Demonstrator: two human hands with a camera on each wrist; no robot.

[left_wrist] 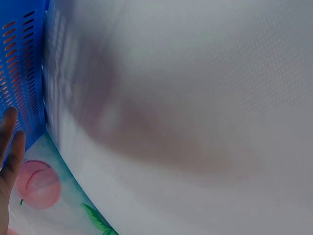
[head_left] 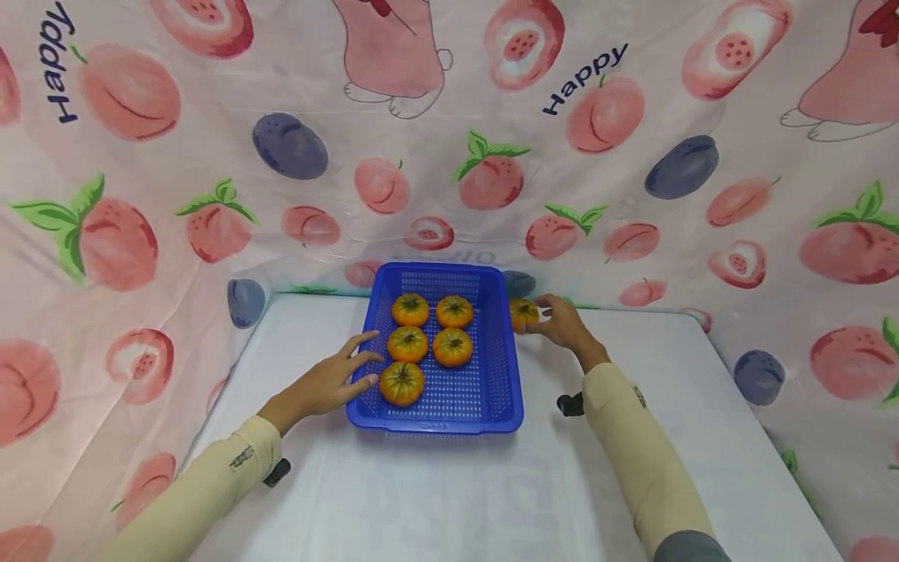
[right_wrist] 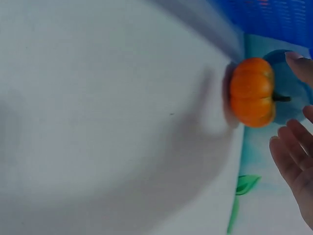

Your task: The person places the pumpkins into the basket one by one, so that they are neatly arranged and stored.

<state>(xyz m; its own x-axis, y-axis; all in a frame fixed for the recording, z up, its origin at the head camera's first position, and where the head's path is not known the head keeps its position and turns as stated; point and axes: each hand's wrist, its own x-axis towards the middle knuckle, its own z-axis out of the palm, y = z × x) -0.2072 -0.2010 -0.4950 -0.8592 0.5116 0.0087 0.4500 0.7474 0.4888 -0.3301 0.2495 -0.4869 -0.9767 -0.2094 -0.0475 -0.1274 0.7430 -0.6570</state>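
A blue plastic basket (head_left: 434,427) sits on the white table with several small orange pumpkins inside, among them a front one (head_left: 402,384) at the lower left. My left hand (head_left: 325,384) is at the basket's left side, fingers spread and fairly straight, fingertips over the rim. In the left wrist view, its fingers (left_wrist: 15,154) overlap the slotted basket wall (left_wrist: 29,73). Another small pumpkin (right_wrist: 252,93) rests on the table just right of the basket. My right hand (head_left: 565,326) reaches around this one, thumb and fingers apart; the right wrist view shows a gap between them and the pumpkin.
A pale pink cloth (head_left: 421,140) printed with fruit hangs behind and beside the table. The white tabletop (head_left: 449,499) stretches in front of the basket and to both sides. Dark wrist cameras (head_left: 571,404) hang under both sleeves.
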